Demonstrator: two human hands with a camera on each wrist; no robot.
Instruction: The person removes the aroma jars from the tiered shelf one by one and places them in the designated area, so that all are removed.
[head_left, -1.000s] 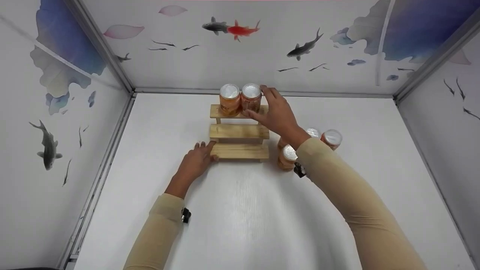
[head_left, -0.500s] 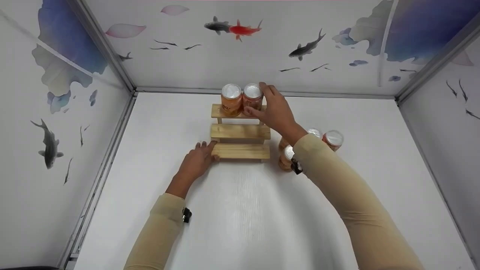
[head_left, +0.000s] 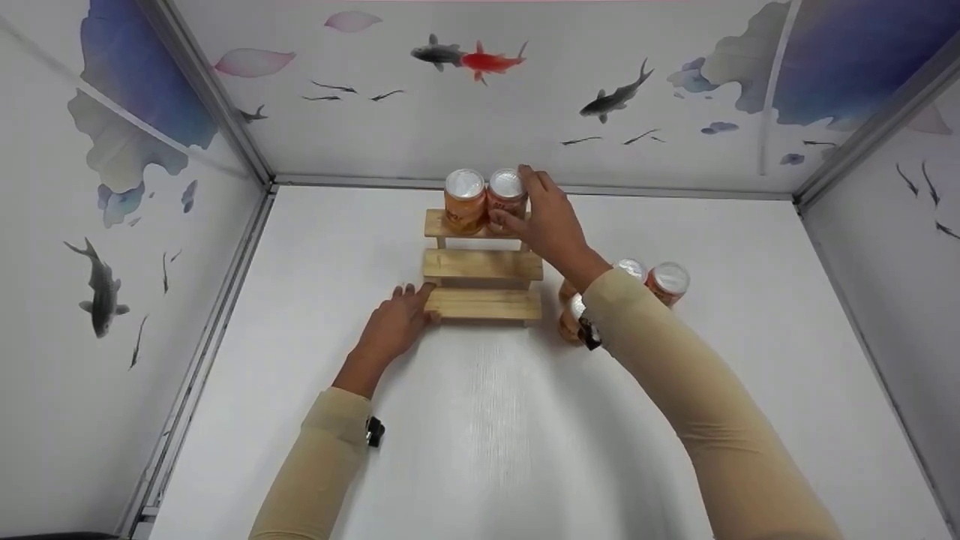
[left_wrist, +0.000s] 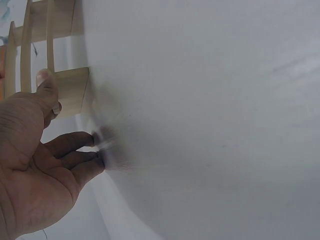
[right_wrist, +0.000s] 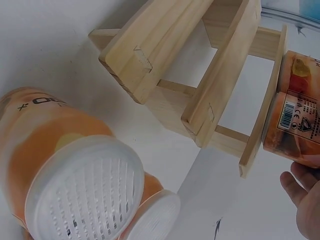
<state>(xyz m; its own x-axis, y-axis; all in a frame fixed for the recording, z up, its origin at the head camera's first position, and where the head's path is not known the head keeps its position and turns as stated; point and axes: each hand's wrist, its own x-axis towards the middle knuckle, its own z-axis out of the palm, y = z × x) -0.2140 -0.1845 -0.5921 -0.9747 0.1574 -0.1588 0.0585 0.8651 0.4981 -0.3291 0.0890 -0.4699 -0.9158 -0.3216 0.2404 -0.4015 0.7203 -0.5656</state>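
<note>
A wooden three-step stand [head_left: 482, 262] is near the back of the white table. Two orange-labelled cans with pale lids are side by side on its top step: the left can [head_left: 465, 204] and the right can [head_left: 508, 186]. My right hand [head_left: 556, 229] holds the right can, thumb at its front and fingers round its far right side. At the left end of the lowest step, my left hand [head_left: 394, 324] grips the board between thumb and forefinger. In the left wrist view its other fingers [left_wrist: 82, 160] bend down toward the table.
Several more cans stand on the table right of the stand, partly hidden by my right forearm, among them a rightmost can [head_left: 667, 282] and a nearer can [head_left: 570, 324]. White walls [head_left: 495, 127] printed with fish close off the back and sides.
The head view has shifted slightly. Both hands keep their places on the stand and the right can, and the cans stay where they were.
</note>
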